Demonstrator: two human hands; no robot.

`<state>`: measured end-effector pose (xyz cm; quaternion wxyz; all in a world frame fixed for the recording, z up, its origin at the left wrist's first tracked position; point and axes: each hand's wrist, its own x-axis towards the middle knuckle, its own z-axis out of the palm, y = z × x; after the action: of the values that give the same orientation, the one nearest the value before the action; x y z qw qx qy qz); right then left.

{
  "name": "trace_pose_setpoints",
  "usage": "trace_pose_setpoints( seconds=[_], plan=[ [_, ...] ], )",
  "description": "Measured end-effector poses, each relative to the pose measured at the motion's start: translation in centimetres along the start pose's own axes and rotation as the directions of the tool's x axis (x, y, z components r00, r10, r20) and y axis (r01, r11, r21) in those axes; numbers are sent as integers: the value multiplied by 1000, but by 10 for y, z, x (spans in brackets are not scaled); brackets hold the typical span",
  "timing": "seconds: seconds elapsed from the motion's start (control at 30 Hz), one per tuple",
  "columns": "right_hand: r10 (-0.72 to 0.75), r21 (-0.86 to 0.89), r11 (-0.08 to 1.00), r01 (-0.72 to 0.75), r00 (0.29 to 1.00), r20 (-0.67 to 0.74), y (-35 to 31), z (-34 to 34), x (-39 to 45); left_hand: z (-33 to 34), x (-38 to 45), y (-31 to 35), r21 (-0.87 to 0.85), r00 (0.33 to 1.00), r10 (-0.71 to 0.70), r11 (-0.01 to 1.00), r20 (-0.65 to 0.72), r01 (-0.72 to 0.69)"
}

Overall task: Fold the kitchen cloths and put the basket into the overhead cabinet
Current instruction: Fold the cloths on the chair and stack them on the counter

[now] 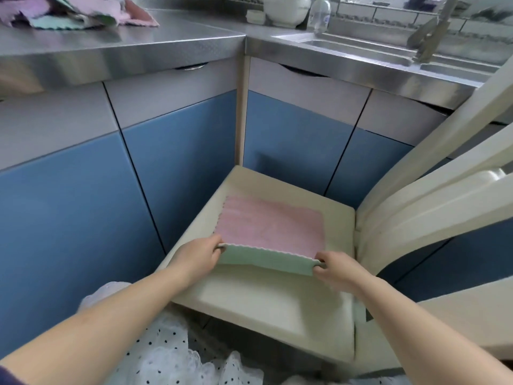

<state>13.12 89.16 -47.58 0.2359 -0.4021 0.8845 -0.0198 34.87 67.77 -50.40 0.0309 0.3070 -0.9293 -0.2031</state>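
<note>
A kitchen cloth (273, 222), pink on top and green underneath, lies spread on the cream seat of a chair (266, 301). Its near edge is lifted and turned up, showing the green side. My left hand (198, 258) pinches the near left corner and my right hand (334, 269) pinches the near right corner. A heap of unfolded pink, purple and green cloths (72, 11) sits on the steel counter at the top left. No basket is in view.
The chair's backrest (433, 190) rises at the right. Blue and grey cabinet doors (177, 151) close off the corner behind the seat. On the counter stand a white pot (287, 9) and a clear bottle (319, 13), beside a steel sink (388, 51).
</note>
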Motion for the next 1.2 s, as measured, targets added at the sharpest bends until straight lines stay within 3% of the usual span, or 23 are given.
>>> trace_pose_setpoints(
  seconds=[0.1,0.27,0.43,0.57,0.87,1.2],
  plan=[
    [29,9,1000,-29,1000,2,1,0,-2,3,-7,-1,35,1000,10,999,-24,-10],
    [62,66,995,-77,978,198,2,-2,1,7,-12,-6,-100,997,-50,993,62,56],
    [63,320,946,-45,997,-45,10,-10,23,-4,1,-9,-475,987,-153,873,-56,108],
    [166,463,883,-79,975,-150,11,-6,37,-3,27,-9,-627,968,-246,762,-45,164],
    [327,577,786,-222,941,-83,17,10,59,14,72,-5,-566,935,-355,772,-5,290],
    [371,609,756,-238,923,-100,24,17,69,21,85,-6,-368,922,-386,863,-36,347]
  ],
)
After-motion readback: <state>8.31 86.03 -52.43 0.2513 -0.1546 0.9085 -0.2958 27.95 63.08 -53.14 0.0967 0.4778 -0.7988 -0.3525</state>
